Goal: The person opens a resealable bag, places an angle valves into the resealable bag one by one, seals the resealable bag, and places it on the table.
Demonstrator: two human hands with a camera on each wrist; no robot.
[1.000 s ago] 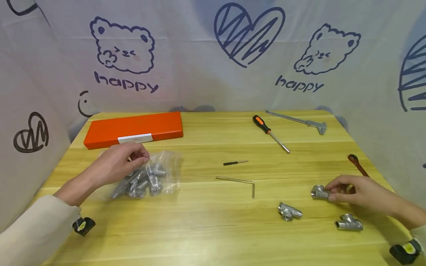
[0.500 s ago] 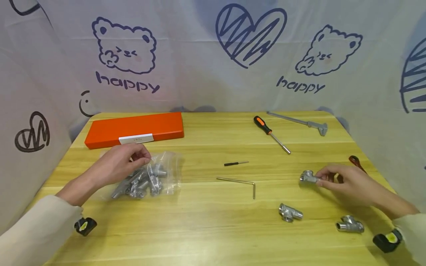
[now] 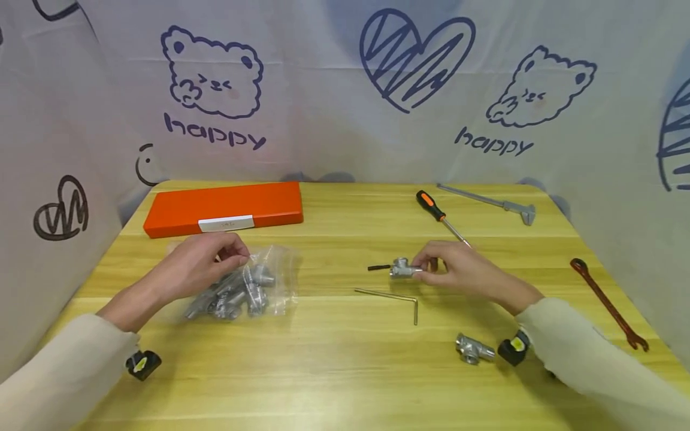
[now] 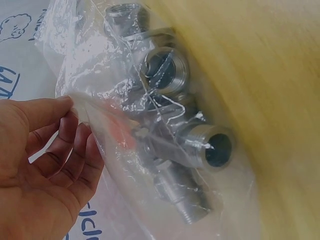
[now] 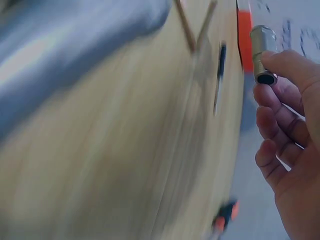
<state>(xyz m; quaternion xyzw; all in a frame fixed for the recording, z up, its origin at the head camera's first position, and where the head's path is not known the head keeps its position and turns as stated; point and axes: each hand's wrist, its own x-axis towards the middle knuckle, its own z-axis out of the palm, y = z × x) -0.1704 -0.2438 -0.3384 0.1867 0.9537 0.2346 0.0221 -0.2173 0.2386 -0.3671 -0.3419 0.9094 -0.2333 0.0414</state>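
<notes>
Holding a small metal pipe piece [image 3: 400,269] in its fingertips, the right hand [image 3: 458,272] is over the middle of the tabletop [image 3: 345,371]. The left hand [image 3: 196,263] pinches a clear bag [image 3: 242,284] of metal pipe pieces lying on the tabletop.

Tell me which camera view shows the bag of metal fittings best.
The left wrist view: the clear plastic bag fills the frame, so the threaded fittings inside and the left hand pinching its edge show plainly. The head view shows the whole bag on the table, small and less detailed. The right wrist view does not show it.
</notes>
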